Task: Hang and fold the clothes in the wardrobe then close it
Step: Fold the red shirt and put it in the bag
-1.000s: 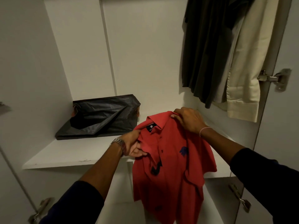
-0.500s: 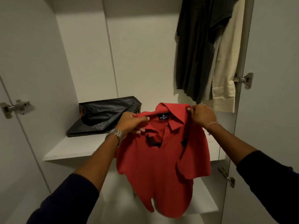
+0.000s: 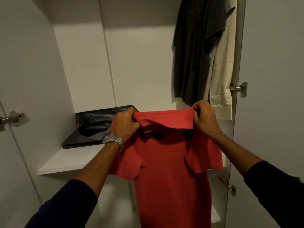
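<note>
Red short-sleeved polo shirt [image 3: 171,163] is held up in front of the open white wardrobe [image 3: 138,60], hanging full length w/ collar at top and both sleeves drooping at the sides. Left hand [image 3: 125,125] grips the collar's left end, fingers curled round bunched fabric; silver metal wristwatch [image 3: 113,140] on that wrist. Right hand [image 3: 205,118] pinches the collar's right end, thumb and fingers closed on the cloth; thin beaded bracelet [image 3: 217,134] on that wrist. Hands are apart, collar stretched between them. Dark sleeves cover both forearms lower down.

Behind the shirt, a white shelf [image 3: 65,162] carries a crumpled black plastic bag [image 3: 93,127] at the back left, partly hidden by left hand. Upper right inside: dark grey hanging garment [image 3: 194,51] w/ a cream long-sleeved shirt [image 3: 223,76] just beside it, touching. Metal door hinge [image 3: 239,88] on the right door edge, another metal hinge [image 3: 11,118] at far left.
</note>
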